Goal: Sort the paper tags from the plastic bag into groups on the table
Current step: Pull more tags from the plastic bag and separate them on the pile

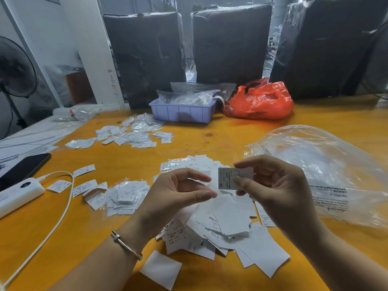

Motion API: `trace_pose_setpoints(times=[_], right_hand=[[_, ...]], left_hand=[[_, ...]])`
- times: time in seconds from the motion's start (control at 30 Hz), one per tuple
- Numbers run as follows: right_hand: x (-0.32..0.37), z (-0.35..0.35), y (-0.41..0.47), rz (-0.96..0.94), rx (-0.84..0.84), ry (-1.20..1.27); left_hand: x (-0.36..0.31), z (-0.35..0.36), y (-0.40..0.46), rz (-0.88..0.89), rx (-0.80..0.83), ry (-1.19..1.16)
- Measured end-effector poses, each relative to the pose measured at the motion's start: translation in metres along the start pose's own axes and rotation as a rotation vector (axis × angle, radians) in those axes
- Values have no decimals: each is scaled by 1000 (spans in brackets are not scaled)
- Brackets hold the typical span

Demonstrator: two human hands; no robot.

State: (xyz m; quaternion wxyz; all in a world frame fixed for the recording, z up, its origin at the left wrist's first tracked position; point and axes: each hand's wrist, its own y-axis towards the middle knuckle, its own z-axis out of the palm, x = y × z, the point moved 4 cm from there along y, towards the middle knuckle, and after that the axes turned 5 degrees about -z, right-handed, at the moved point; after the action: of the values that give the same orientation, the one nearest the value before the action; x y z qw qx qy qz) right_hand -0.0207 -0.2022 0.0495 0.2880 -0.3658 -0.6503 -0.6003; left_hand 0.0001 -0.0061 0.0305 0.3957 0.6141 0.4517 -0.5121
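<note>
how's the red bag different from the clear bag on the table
The red bag is opaque, bunched into a lump at the table's far edge beside the purple tray. The clear bag is see-through, larger in view, spread out near the right hand, with printed warning text. Both are crinkled plastic.

a pile of tags [220, 225] is lying on the table [220, 131], a plastic bag [327, 171] sitting right of it, a tray [182, 112] sitting behind.
</note>
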Motion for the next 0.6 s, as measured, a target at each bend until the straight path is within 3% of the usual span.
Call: trace_pose_setpoints(times=[0.6], right_hand=[[-5, 9, -2, -74, 177, -195]], left_hand=[[2, -2, 1, -21, -27, -4]])
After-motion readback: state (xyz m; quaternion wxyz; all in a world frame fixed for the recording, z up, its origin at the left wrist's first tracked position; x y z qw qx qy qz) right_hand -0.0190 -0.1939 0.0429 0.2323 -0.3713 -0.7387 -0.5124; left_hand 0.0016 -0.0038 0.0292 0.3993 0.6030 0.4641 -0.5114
